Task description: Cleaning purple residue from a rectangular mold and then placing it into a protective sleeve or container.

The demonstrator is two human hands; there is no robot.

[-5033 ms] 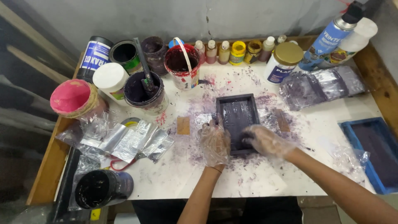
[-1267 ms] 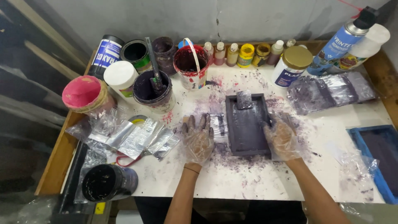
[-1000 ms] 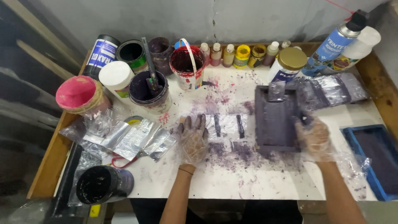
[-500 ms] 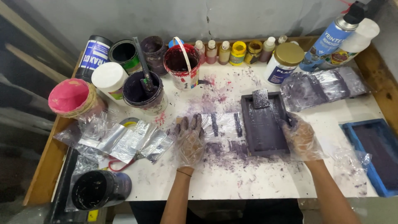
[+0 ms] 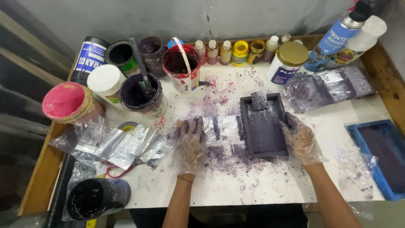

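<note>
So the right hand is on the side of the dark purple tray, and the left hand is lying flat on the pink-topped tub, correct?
Not quite. The head view shows the left hand lying flat on the stained white table, beside clear plastic film, well apart from the pink-topped tub at the table's left edge. The rest holds: the right hand is on the side of the dark purple tray.

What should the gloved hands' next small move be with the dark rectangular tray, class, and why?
Probably the right hand should set the dark tray flat and let go: it grips the tray's right edge, while the left hand lies flat on the clear plastic sheet beside it, pinning it.
</note>
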